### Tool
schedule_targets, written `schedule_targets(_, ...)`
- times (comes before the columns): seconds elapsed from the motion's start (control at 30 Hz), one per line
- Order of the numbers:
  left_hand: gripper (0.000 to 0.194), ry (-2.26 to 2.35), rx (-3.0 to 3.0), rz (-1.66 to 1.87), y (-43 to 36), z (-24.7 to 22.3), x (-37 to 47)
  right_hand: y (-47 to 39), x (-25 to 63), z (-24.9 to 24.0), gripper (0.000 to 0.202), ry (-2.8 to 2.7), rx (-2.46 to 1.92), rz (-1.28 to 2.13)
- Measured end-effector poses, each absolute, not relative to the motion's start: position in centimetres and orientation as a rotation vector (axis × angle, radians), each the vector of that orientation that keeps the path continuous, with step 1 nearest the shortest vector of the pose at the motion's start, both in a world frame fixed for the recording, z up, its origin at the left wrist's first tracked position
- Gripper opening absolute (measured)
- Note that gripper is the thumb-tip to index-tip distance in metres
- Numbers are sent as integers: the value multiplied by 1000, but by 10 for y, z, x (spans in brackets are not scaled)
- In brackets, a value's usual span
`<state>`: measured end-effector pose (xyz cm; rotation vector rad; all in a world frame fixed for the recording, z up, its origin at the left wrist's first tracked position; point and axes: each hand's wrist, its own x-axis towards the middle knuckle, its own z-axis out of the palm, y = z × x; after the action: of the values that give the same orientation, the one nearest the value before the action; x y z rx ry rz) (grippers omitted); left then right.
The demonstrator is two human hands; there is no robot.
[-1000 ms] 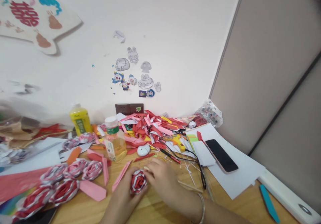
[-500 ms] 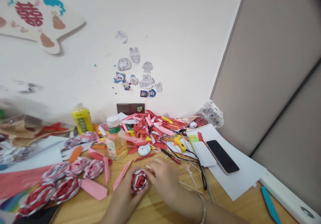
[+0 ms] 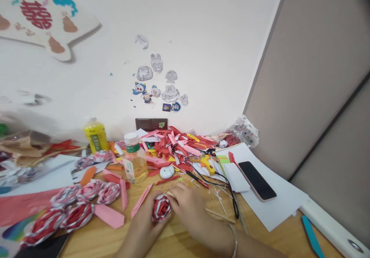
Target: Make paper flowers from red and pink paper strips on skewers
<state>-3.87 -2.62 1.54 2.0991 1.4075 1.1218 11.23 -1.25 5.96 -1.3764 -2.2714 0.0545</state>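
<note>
A red-and-white rolled paper rose point(image 3: 161, 208) sits in my left hand point(image 3: 146, 221), whose fingers and thumb wrap round its sides. My right hand point(image 3: 186, 206) is closed at the rose's right edge, pinching a thin wooden stick point(image 3: 220, 215). The stick's pale tip pokes out by the fingers and its other end shows below the wrist; the middle is hidden by the hand. A folded pink paper strip point(image 3: 141, 201) lies just beyond my left hand. More paper roses in red-and-white point(image 3: 78, 216) and pink-and-white point(image 3: 109, 193) rest to the left.
Folded red and pink paper strips point(image 3: 170, 146) pile up against the wall. Nearby are a yellow glue gun point(image 3: 208, 164), a pen point(image 3: 198, 179), a white earbud case point(image 3: 167, 172), a drink bottle point(image 3: 135, 161) and a yellow bottle point(image 3: 96, 134). A phone point(image 3: 257, 181) lies on white paper point(image 3: 268, 217).
Both hands keep nearly the same hold on the rose and stick. The whole view has shifted slightly, and the rose is turned a little.
</note>
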Motion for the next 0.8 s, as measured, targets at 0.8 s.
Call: schedule_targets(0.8, 29, 1380, 2109, 1116, -26, 16, -37, -9, 116, 55, 11, -2270, -1306, 92)
